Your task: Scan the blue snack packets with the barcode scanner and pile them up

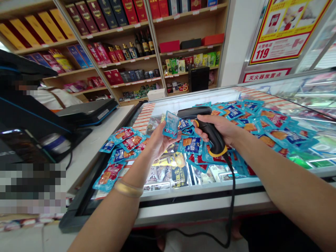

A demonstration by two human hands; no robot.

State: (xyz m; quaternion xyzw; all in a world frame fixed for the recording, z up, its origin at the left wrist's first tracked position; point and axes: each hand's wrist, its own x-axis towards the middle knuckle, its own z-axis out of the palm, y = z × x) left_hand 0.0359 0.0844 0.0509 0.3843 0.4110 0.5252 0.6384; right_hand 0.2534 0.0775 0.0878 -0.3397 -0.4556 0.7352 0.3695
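My left hand (160, 140) pinches a small blue snack packet (171, 125), its printed back facing up toward me. Around the handle of a black and yellow barcode scanner (214, 136) my right hand (220, 126) is closed. The scanner's head lies just right of the held packet. A large heap of blue packets (273, 136) with red or dark blue labels covers the glass counter on the right and reaches under the scanner. A smaller group of similar packets (123, 143) lies left of my left hand.
The glass-topped freezer (168, 185) shows packaged goods beneath. The scanner's black cable (233, 196) hangs over its front edge. At left are a scale (91, 110) and dark checkout equipment, with a person (56, 98) partly visible behind. Stocked shelves (131, 59) stand behind.
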